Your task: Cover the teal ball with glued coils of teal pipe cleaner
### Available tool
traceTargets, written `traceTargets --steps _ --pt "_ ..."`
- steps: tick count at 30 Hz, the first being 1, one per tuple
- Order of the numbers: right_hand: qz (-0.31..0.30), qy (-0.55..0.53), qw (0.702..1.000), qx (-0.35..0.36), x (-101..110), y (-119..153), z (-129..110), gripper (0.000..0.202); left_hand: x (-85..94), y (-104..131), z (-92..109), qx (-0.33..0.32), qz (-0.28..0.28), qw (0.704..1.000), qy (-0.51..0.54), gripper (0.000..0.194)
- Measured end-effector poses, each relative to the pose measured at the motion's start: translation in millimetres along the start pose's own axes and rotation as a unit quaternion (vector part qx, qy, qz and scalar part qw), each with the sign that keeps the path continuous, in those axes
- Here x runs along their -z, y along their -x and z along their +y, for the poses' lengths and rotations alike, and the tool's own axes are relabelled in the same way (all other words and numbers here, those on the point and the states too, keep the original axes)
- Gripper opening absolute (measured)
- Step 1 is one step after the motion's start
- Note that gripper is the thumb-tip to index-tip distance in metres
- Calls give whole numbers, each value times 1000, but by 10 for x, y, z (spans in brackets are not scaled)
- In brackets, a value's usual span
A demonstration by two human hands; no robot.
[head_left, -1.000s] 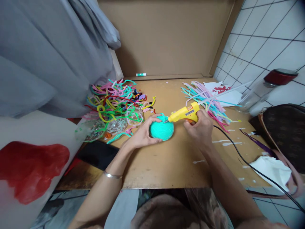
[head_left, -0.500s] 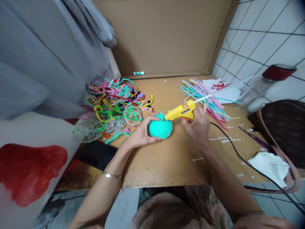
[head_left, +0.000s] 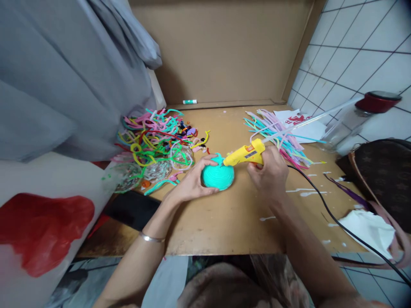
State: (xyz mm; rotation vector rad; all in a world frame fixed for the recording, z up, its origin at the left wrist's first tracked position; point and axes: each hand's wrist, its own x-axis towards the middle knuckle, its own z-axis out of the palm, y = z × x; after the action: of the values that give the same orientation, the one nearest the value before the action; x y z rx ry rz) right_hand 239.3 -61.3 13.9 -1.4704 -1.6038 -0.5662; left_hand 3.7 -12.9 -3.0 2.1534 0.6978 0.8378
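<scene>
A turquoise ball wound in coils of pipe cleaner sits in front of me, with a loose end curling at its top. Fingers and thumb of my left hand are closed around its left side. In my right hand is a yellow glue gun, gripped by its handle. The nozzle points left, at the top right of the ball; whether it touches is too small to tell. A long clear glue stick juts from the gun's back.
Tangled pipe cleaners and clear plastic pieces lie at left, near a black phone. Straight pipe cleaners, a bottle, a brown bag and crumpled tissue are at right. A black cord runs along the right side.
The whole view has shifted slightly, so everything sits a little lower and further right. Both hands keep their holds, with the nozzle still at the ball's top.
</scene>
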Motion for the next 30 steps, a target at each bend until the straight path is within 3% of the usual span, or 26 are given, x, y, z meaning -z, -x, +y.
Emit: traceTargets --steps 4,12,19,23,26,28,30 --pt "-24 -22 999 -35 -45 6 28 10 2 0 -5 1 1 1000 5 65" --pt "-153 -51 963 -218 -59 69 319 23 0 -6 -28 -5 -3 1000 -11 67" --pt "-254 98 927 -257 224 541 690 26 -10 -17 -22 -24 -8 1000 -7 65" --pt "-316 199 906 -198 391 691 723 28 5 -13 -1 -40 -22 999 -15 65" --pt "-338 286 889 -119 559 620 589 36 12 -5 10 -52 -36 998 -22 65" --pt "-302 275 909 -87 667 495 450 38 13 3 17 -55 -45 997 -25 64" --pt "-272 137 950 -75 723 329 295 31 16 12 24 -59 -51 997 -28 61"
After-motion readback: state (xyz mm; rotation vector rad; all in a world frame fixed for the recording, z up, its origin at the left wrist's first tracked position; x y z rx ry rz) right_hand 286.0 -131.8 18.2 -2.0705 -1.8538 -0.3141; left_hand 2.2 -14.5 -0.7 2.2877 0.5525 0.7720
